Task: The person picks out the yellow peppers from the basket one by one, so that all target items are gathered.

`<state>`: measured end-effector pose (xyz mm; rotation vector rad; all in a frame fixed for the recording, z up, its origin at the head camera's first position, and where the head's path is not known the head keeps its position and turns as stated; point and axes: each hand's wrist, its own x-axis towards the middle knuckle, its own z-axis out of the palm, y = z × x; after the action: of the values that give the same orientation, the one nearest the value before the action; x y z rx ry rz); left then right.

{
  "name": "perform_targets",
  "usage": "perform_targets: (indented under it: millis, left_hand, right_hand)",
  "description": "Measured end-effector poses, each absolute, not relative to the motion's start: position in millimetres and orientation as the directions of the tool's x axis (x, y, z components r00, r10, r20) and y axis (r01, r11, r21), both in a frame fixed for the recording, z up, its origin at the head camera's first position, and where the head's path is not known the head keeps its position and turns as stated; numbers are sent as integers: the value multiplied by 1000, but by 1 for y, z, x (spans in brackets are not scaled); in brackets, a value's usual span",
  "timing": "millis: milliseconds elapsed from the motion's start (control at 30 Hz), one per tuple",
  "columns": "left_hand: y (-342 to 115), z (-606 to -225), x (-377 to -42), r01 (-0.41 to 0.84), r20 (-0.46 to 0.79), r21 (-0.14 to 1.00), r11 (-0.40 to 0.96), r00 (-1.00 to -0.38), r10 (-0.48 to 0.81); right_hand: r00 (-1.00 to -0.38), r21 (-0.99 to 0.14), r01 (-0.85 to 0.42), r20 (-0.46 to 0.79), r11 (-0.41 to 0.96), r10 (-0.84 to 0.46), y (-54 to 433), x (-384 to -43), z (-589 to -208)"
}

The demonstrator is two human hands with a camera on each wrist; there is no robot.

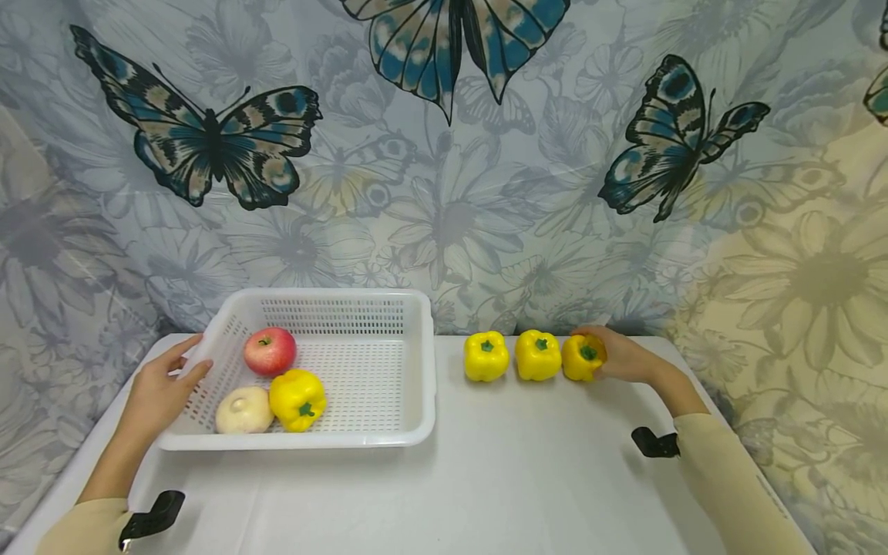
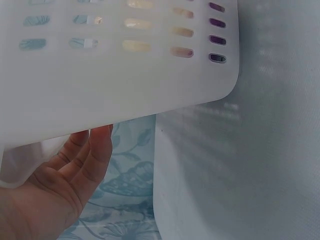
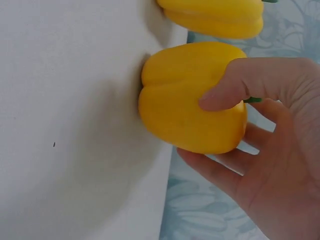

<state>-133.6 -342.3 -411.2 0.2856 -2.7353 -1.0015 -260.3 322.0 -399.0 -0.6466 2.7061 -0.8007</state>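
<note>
At the right end of a row on the table, my right hand grips a yellow bell pepper. The right wrist view shows the thumb lying on this pepper and the other fingers behind it. Two more yellow bell peppers, one in the middle and one at the left, stand beside it. My left hand holds the left rim of a white plastic basket. Inside lie a red apple, a yellow bell pepper and a pale round vegetable.
The white table carries the basket at the left and the pepper row at the right. Behind it hangs a cloth printed with butterflies and flowers. The basket's walls have rows of slots. A black wrist mount sits on the right sleeve.
</note>
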Motion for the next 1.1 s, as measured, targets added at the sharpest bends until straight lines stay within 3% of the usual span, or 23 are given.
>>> perform_targets:
  millis: [400, 1100]
  left_hand:
    - [-341, -411, -135, -120, 113, 673, 730, -959, -262]
    - [-342, -410, -132, -104, 123, 667, 738, -961, -248]
  right_hand:
    - [-859, -527, -362, -131, 769, -494, 322, -258, -390]
    - [-853, -374, -467, -50, 801, -520, 277, -246, -320]
